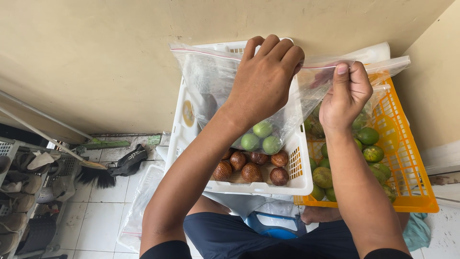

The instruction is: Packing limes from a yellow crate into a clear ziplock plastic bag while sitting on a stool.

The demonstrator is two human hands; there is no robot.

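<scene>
I hold a clear zip-top plastic bag up in front of me. My left hand pinches its top seal near the middle. My right hand pinches the same seal further right. Three green limes rest in the bag's bottom. Beneath the bag stands a white plastic basket with several brown scaly snake fruits. To its right an orange plastic basket holds several green limes.
A beige wall rises right behind the baskets. On the tiled floor at left lie a broom, a black item and a rack of shoes. More clear bags lie by my left knee. A blue object sits between my legs.
</scene>
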